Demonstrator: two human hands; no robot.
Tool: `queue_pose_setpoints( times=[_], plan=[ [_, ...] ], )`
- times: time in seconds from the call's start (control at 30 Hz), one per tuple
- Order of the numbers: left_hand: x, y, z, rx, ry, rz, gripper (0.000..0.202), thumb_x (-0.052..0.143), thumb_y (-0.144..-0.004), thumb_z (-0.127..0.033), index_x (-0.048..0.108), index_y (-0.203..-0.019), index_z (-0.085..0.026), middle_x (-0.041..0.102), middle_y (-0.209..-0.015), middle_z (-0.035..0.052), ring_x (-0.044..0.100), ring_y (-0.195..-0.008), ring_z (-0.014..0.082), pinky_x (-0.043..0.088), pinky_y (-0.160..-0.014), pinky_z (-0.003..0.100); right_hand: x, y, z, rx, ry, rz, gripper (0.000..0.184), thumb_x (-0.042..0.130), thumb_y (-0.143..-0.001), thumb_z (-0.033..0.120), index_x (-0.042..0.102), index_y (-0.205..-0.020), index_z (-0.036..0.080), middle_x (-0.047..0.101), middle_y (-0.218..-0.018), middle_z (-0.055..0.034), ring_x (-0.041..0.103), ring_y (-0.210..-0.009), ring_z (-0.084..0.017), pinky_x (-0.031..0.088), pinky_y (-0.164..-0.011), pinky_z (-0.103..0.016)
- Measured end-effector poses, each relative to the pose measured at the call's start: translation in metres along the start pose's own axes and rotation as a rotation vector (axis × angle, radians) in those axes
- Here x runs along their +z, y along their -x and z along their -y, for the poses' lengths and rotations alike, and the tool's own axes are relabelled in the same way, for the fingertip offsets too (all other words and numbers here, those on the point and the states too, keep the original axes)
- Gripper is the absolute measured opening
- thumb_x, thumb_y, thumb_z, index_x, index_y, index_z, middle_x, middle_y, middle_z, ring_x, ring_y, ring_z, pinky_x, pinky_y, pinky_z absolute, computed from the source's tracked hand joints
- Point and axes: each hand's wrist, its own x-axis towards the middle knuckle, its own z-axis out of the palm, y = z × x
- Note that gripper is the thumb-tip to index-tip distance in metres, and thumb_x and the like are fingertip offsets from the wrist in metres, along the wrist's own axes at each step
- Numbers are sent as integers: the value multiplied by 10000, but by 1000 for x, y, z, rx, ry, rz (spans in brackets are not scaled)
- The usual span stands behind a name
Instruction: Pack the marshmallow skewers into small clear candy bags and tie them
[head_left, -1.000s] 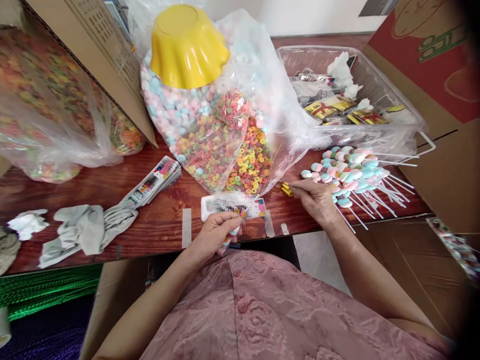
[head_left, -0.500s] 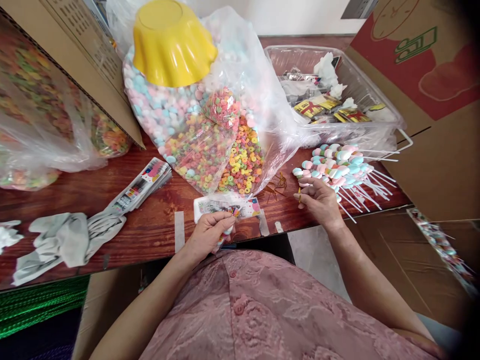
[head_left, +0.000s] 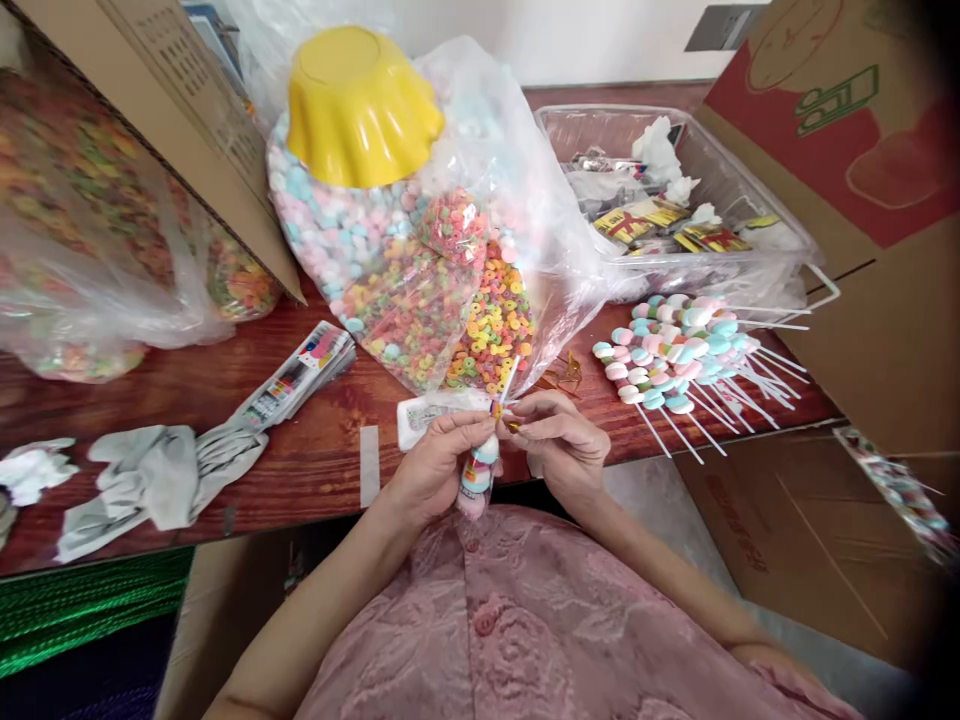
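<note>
My left hand (head_left: 441,462) is closed around the neck of a marshmallow stick in a clear printed bag (head_left: 478,474). The marshmallow end points down toward my shirt, and its white stick sticks out above my fingers. Pinched at that neck by my right hand (head_left: 568,442) is a small gold twist tie (head_left: 514,427). Both hands are close together over the table's front edge. Partly covered by my left fingers, a white pad (head_left: 417,420) lies on the table. Loose gold twist ties (head_left: 568,374) rest just beyond my right hand.
Unwrapped marshmallow sticks (head_left: 686,350) are piled at right. Behind my hands slumps a big clear bag of marshmallows and candy rings (head_left: 390,300), topped by a yellow bowl (head_left: 364,110). A plastic bin (head_left: 780,250), stacked printed bags (head_left: 296,380) and grey cloth (head_left: 154,475) surround the work area.
My right hand has moved left from beside the marshmallow pile to the bag's neck, bringing the twist tie. My left hand now holds the bagged marshmallow stick more in view.
</note>
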Motion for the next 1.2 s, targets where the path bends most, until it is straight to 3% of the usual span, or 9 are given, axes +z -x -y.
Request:
queue_pose_setpoints(
  times=[0.1,0.27,0.43,0.57,0.67,0.73,0.9,1.07,1.2],
  plan=[
    [-3,1,2,-16,-4,7,303,816,-623,-359,687,-725,-105,624,-598,8,594,-473,99,451,-466,193,1,3,-6,157,-191,-33,134,779,-729,151,742,-741,280,641,-1010,-3,663,-843,-141,585,-736,-321],
    [-6,-2,9,-33,81,78,330,812,-635,-393,689,-744,-106,661,-625,51,603,-509,117,469,-503,213,7,0,-10,255,-370,7,131,746,-748,145,732,-746,275,612,-1038,4,585,-598,-78,454,-436,-228],
    [-11,-1,6,31,65,-20,312,819,-637,-370,707,-735,-96,655,-665,49,586,-551,95,471,-527,198,7,-4,-16,211,-297,-76,116,799,-683,174,729,-695,266,646,-821,-2,615,-801,-136,529,-693,-292],
    [-17,3,7,-15,-33,-16,343,806,-654,-408,702,-764,-100,662,-719,53,591,-554,93,456,-508,200,3,-7,-17,191,-241,-128,122,815,-646,195,720,-665,269,633,-790,4,599,-776,-132,502,-669,-282],
    [-16,1,14,-54,-127,-78,350,794,-638,-428,671,-717,-109,653,-686,40,592,-523,92,438,-472,190,4,-14,-11,45,-72,-186,98,791,-681,223,711,-678,281,628,-734,10,589,-712,-139,490,-646,-301],
    [-13,-2,18,-43,-201,-105,336,769,-643,-428,646,-671,-116,616,-605,12,555,-466,75,403,-438,175,4,-20,-6,-136,169,-98,82,752,-737,229,715,-710,297,673,-726,6,609,-702,-163,502,-687,-350],
    [-11,-3,17,14,-272,-119,249,652,-689,-387,614,-667,-142,570,-514,-20,513,-416,67,376,-416,165,-3,-24,-4,-565,599,356,202,623,-823,157,719,-857,332,769,-876,37,681,-863,-205,454,-829,-436],
    [-17,2,18,-12,-294,-88,169,600,-645,-306,620,-662,-139,561,-484,-17,501,-405,76,355,-408,175,-15,-13,-10,-566,642,464,205,611,-830,85,662,-873,279,764,-1012,35,627,-1152,-239,407,-911,-452],
    [-23,3,23,6,-309,-81,185,585,-659,-305,648,-690,-133,584,-499,-6,509,-429,76,378,-442,180,-19,-10,-10,-536,692,549,187,557,-859,96,643,-831,259,752,-1073,28,585,-1214,-243,394,-930,-447]
  ],
)
